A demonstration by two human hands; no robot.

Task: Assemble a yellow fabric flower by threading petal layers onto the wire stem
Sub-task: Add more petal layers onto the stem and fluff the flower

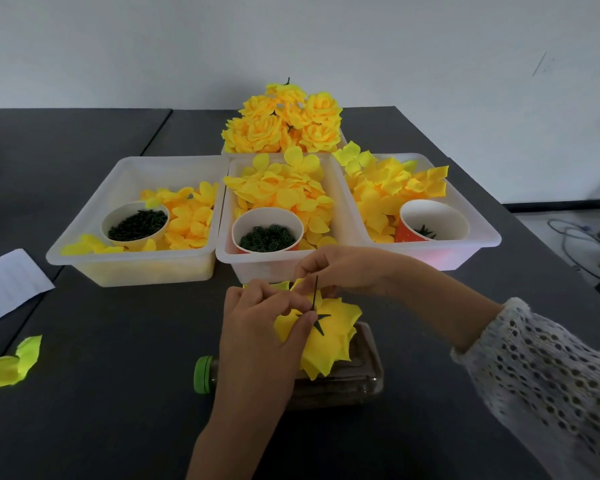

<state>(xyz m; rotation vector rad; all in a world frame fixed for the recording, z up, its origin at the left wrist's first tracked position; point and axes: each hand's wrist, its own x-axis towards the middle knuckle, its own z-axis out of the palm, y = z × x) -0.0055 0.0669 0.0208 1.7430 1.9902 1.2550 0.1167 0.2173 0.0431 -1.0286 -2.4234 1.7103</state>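
Flower: bright yellow petals, dark green star-shaped calyx, dark wire stem. Trays: translucent white. Cup: red with white dots, white inside. Table: dark grey. Bottle cap: green. Sleeve: white open-knit mesh.

- I cannot read any words or numbers here.
- The sheet of paper on my left has faint lines of print, but they are too small and blurry to read.
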